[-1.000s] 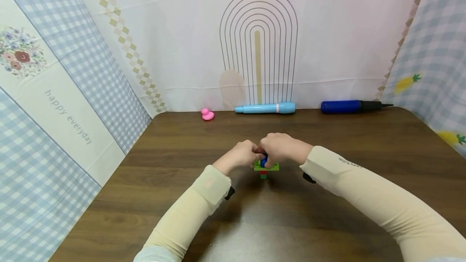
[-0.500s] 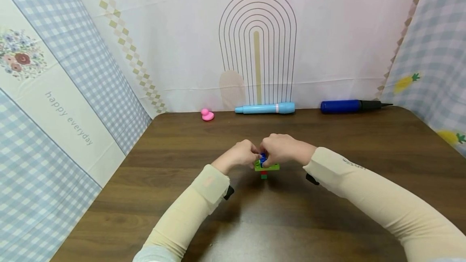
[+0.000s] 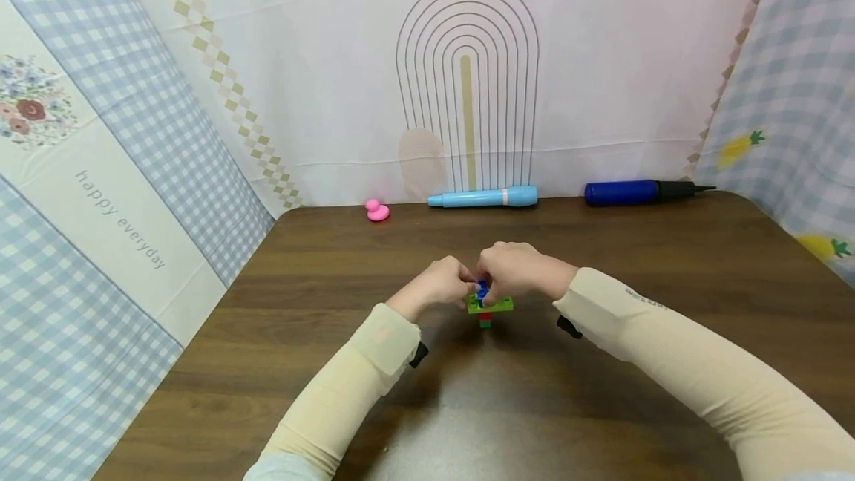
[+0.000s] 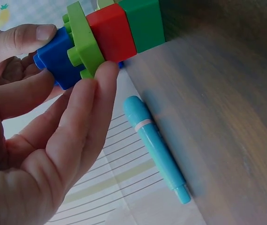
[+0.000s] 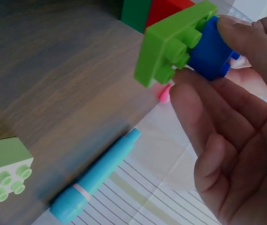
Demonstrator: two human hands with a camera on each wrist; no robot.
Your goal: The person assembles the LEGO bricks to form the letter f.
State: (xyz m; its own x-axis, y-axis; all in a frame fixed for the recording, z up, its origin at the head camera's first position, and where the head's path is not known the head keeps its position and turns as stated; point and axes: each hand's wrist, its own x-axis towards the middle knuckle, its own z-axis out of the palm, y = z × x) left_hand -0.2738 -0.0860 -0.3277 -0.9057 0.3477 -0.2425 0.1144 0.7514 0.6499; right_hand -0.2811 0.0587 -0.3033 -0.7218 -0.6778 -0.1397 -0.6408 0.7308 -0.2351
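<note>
A stack of toy building blocks stands near the middle of the table in the head view. From the bottom up it has a dark green block (image 4: 143, 23), a red block (image 4: 111, 33), a long lime-green block (image 5: 173, 42) and a blue block (image 5: 211, 49) on top. My right hand (image 3: 517, 269) pinches the blue block between thumb and fingers. From the other side, my left hand (image 3: 441, 284) holds the stack's top, its fingertips against the lime-green block and its thumb at the blue block. The hands partly cover the blue block in the head view.
Along the table's (image 3: 300, 258) back edge lie a pink toy duck (image 3: 377, 210), a light blue tube-shaped object (image 3: 484, 197) and a dark blue hand pump (image 3: 634, 192). The right wrist view also shows a pale green block (image 5: 9, 168). Patterned cloth (image 3: 347, 95) hangs behind.
The hands have shifted only slightly about the blue block, and more of it shows between them. The stack stays in place; the head view has turned a little.
</note>
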